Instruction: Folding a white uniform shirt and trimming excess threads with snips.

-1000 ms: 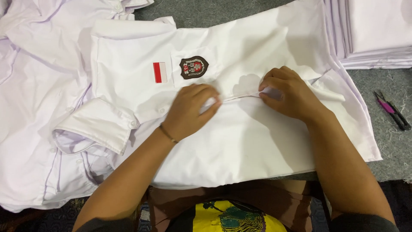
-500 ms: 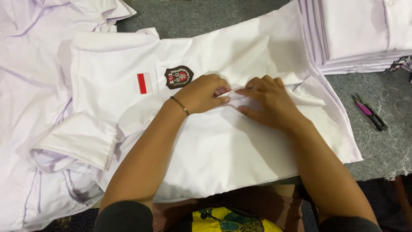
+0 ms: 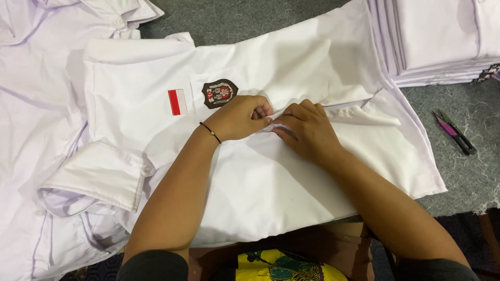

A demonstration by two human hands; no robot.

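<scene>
Shirt (image 3: pixel 271 187), white, part-fastened: left hand (image 3: pixel 239 117) and right hand (image 3: pixel 307 130) both pinched closed on its front placket (image 3: pixel 359 112), lower stretch unclosed.

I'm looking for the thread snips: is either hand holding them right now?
No: the snips lie on the grey surface, while the left hand and right hand pinch the white shirt.

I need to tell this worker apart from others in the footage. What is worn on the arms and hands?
Both forearms are bare. The left hand has a thin black cord bracelet with a small bead at the wrist. The right hand shows no bracelet or ring. Dark sleeves cover the upper arms. No gloves.
</scene>
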